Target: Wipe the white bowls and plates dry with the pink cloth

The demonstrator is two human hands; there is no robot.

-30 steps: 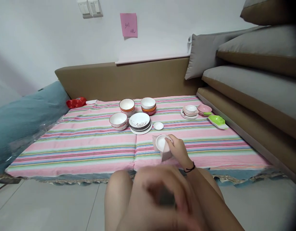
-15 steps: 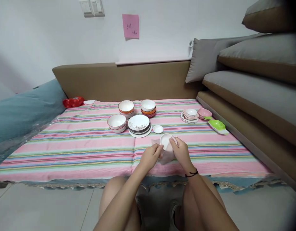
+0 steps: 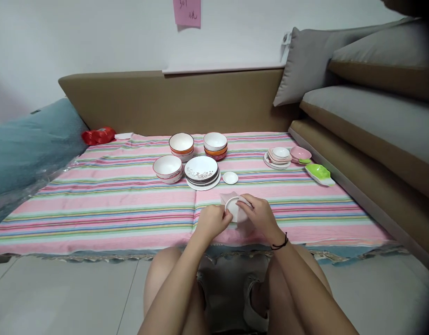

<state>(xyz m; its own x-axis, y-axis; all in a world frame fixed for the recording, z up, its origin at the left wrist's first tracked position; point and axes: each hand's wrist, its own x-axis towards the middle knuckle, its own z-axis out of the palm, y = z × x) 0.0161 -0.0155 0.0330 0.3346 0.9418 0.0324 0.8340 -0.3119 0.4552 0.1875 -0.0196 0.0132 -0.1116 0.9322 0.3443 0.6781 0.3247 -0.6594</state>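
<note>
Just above the near edge of the striped sheet [image 3: 113, 209], about midway along it, a small white dish [image 3: 231, 204] is held tilted between both hands, its hollow turned toward the person. The left hand [image 3: 210, 221] pinches the dish's left rim with its fingers closed on it. The right hand [image 3: 260, 216] is closed on a pale pink cloth [image 3: 243, 218] that wraps the dish's right side and underside. It looks like wiping, and to go well it wants a firm pinch on the rim while the cloth travels round the hollow and the edge. The dish is best kept low over the sheet, so a slip would land soft. Just beyond the hands lies a white saucer [image 3: 230, 177], with stacked plates [image 3: 201, 170] to its left and a lone bowl [image 3: 167, 167] beside those. Toward the far edge stand a left bowl stack [image 3: 181, 144] and a right bowl stack [image 3: 215, 143]. Near the right edge sit small plates [image 3: 277, 157], a pink bowl [image 3: 300, 153] and a green tray [image 3: 318, 173]. A red bag [image 3: 97, 136] lies at the far left corner. A tan backboard [image 3: 165, 100] runs behind the sheet, cushions [image 3: 368, 107] pile up on the right, and teal bedding [image 3: 29, 144] lies on the left. A pink note [image 3: 186, 11] is stuck on the white wall, and a pale tiled floor [image 3: 61, 298] lies beneath the person's knees.
</note>
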